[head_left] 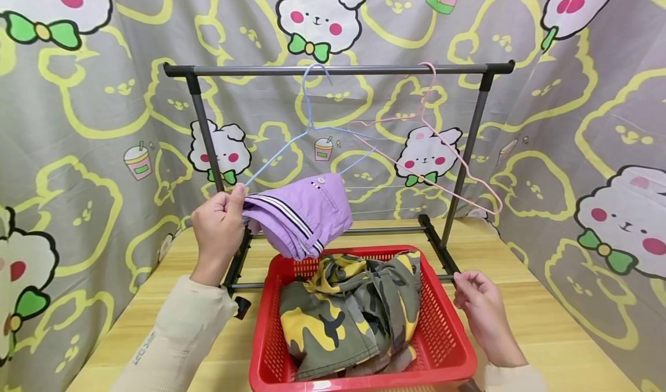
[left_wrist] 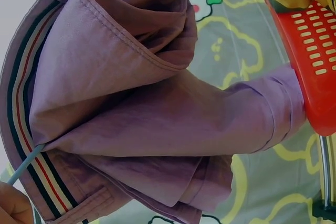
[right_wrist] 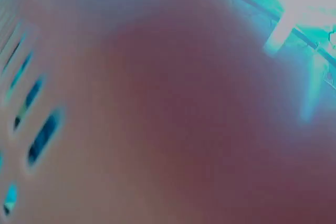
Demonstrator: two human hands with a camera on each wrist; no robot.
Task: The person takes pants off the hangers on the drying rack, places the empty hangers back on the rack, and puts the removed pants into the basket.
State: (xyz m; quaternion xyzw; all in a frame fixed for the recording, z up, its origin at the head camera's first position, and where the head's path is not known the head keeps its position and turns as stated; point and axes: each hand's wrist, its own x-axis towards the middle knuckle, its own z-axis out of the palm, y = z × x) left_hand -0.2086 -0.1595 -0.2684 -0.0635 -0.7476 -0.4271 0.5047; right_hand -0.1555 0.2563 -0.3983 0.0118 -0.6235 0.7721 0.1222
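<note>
Purple with navy-and-white stripes on the trousers at centre, yellow-olive-black camouflage on the cloth lower down, red on the basket, pale blue on the left hanger, pink on the right hanger, yellow outlines over grey on the curtain.

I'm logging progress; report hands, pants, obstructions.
Left hand grips blue hanger beside pants. Right hand beside basket, seemingly empty. Pants bunched on hanger. Nothing visibly in the way.
</note>
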